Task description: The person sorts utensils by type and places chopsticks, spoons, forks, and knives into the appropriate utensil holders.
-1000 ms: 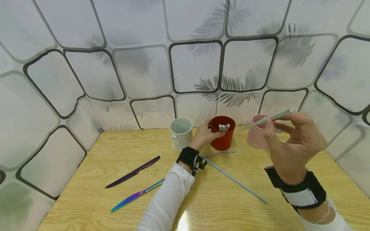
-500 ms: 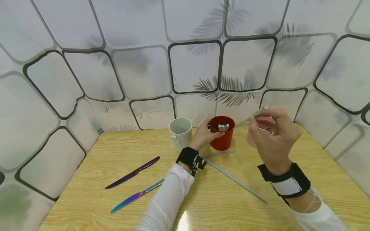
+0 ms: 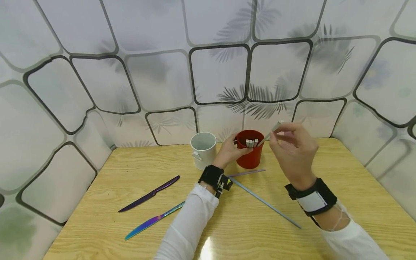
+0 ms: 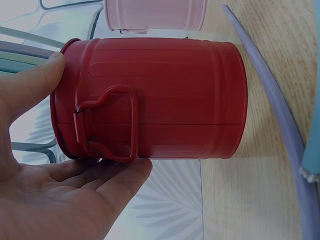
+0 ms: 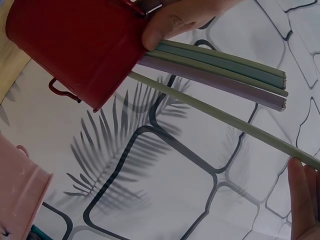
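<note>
My left hand point(image 3: 229, 153) grips the small red metal bucket point(image 3: 250, 159) at its rim, with the thumb on the near side. In the left wrist view, the bucket's wire handle point(image 4: 134, 125) hangs against its wall. Several thin sticks point(image 5: 215, 75) in pale green, teal and purple stand inside, their ends above the rim. My right hand point(image 3: 294, 153) pinches a long pale green stick point(image 5: 215, 112) near its upper end. That stick slants down to the left, and its lower tip is at the bucket's mouth.
A white bucket point(image 3: 204, 153) stands left of the red one. The pink bucket point(image 5: 20, 185) is mostly hidden behind my right hand in the head view. On the wooden table lie a blue stick point(image 3: 266, 204), a purple stick point(image 3: 248, 173), a dark purple knife point(image 3: 149, 195) and a rainbow-coloured knife point(image 3: 146, 223).
My right hand has moved left with the green stick, from over the pink bucket to the red bucket, and the stick has turned steeper. My left hand has stayed in place.
</note>
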Motion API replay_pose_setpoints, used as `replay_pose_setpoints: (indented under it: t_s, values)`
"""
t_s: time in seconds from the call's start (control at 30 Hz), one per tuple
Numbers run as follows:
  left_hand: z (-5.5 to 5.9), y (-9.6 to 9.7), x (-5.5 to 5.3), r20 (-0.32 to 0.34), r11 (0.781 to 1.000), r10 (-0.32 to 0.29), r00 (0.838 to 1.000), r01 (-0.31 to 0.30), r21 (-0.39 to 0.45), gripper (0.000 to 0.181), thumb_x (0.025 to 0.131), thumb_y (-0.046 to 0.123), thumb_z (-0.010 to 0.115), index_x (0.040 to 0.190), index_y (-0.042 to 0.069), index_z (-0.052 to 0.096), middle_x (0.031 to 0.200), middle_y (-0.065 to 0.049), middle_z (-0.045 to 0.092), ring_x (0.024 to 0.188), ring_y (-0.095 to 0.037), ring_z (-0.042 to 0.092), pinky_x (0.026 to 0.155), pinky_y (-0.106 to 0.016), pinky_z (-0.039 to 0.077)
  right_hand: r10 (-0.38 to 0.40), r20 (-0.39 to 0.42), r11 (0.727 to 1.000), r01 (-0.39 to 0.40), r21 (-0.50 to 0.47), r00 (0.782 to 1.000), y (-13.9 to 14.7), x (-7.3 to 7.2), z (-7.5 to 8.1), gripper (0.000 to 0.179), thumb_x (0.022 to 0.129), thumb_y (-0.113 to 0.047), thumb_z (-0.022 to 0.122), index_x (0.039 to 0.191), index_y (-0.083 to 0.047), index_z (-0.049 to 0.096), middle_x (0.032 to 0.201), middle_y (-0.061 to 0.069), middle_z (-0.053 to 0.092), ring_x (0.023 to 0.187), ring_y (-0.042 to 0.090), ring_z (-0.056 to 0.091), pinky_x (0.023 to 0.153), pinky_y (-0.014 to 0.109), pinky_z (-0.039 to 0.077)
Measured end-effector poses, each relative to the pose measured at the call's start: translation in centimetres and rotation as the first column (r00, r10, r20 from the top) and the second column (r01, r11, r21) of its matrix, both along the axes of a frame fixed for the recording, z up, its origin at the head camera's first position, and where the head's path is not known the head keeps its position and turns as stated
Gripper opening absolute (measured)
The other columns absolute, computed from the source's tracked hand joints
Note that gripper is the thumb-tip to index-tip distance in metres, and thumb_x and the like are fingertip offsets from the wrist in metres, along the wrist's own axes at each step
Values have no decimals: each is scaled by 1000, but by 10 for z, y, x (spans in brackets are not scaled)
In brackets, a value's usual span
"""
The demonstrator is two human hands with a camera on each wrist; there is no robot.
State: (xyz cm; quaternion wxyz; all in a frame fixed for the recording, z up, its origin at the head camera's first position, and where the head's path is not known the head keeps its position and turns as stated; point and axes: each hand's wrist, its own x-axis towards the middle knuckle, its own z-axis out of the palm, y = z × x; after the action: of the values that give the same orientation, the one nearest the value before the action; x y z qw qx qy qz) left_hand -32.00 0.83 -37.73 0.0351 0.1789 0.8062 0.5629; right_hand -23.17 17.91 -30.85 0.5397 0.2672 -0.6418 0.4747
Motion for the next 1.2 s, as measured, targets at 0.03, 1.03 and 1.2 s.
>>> replay_pose_setpoints:
  t_s: [0.03, 1.03, 1.2]
  values:
    - [0, 0, 0, -1, 1000, 2, 1000, -2, -2, 67, 88, 16, 83, 146, 4, 53, 140, -14, 61, 128, -30, 58, 103, -37, 52, 6, 3, 1000, -6, 8, 1000, 0, -2, -1, 15, 80, 5, 73, 90, 14, 67, 83, 22, 70, 83, 6, 69, 77, 18, 58]
    - [4, -1, 4, 1, 1000, 4, 1000, -4, 0, 66, 88, 16, 83, 146, 4, 53, 141, -13, 61, 127, -29, 59, 102, -36, 52, 46, 143, 986, -69, 154, 989, 13, -34, -42, 19, 79, 16, 75, 94, 7, 70, 93, 13, 74, 86, 10, 71, 80, 18, 58]
    - [3, 0, 3, 18, 1000, 4, 1000, -4, 9, 67, 88, 17, 83, 147, 5, 52, 142, -13, 60, 127, -30, 59, 101, -37, 53, 11, 211, 984, -48, 173, 978, 16, -35, -51, 25, 76, 18, 77, 94, 2, 71, 94, 9, 74, 86, 9, 70, 80, 18, 58]
